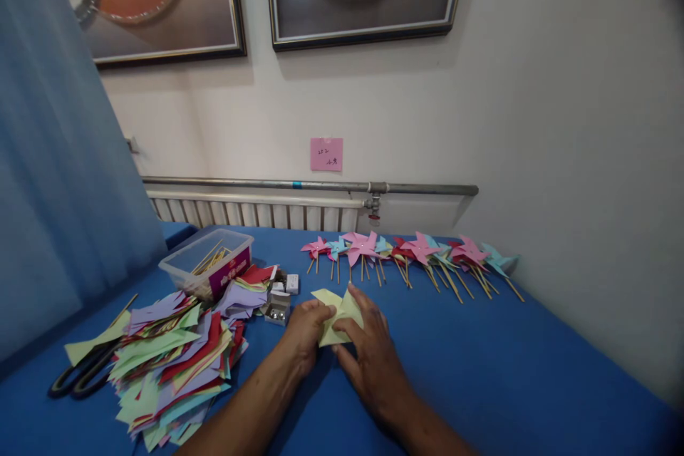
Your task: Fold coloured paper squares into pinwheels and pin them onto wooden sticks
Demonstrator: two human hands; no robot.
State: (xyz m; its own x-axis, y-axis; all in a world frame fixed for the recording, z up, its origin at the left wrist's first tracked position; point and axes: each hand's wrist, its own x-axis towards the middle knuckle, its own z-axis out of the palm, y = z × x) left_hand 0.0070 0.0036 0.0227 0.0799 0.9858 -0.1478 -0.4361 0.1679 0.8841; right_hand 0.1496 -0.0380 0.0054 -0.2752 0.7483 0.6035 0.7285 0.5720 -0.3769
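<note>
To the right of the clear plastic tub (182, 267) and nearer the wearer, a folded pale yellow-green paper (347, 308) sits between both hands above the blue-covered table (470, 377). The left hand (306, 331) pinches its left edge, thumb on top; the right hand (368, 335) has its fingers slightly spread over the right side, touching it, though whether they pinch cannot be told. Just right of the tub stands a small open box of shiny metal pieces (278, 315); farther right lies a row of paper pinwheels (420, 248) on sticks. In front of it are stacked colored paper pieces (176, 370) and black-handled scissors (85, 390).
</note>
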